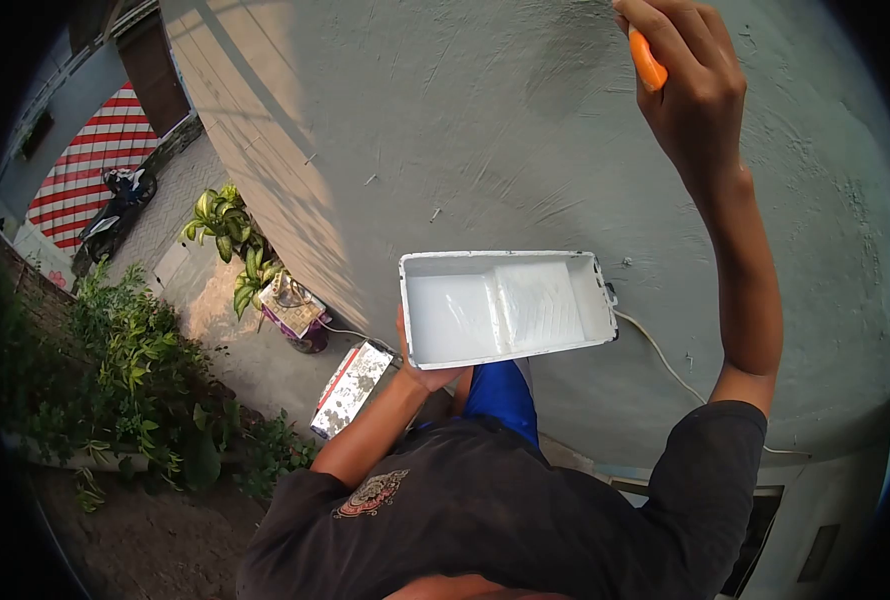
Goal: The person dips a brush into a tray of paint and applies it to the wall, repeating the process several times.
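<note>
In the head view, holds a white paint tray [505, 308] with the left hand [432, 379], out in front of the dark shirt [525, 490] and near the grey wall [485, 150]. Has the tray open side up, with its long way going across from left to right and its near edge slanting up a little to the right. Shows white paint [450, 312] inside, smooth on the left and streaky on the right, with a ridge between. Grips the tray from below at its near left corner, with part of the hand up along the left end. Has most of the tray to the right of that grip.

Curls the right hand [692, 75] around an orange handle [648, 62], high at the top right, well apart from the tray. Slants the handle, with its round end pointing down and a bit right, and its long way going up to the left. Pokes out on the left side of the fist. Cannot really make out the other end, up by the fingers and the picture's edge.

Near the tray's right end, shows a white cord [662, 358] running down to the right. On the ground at left, shows a spotty container [353, 388] and leafy plants [130, 365].
</note>
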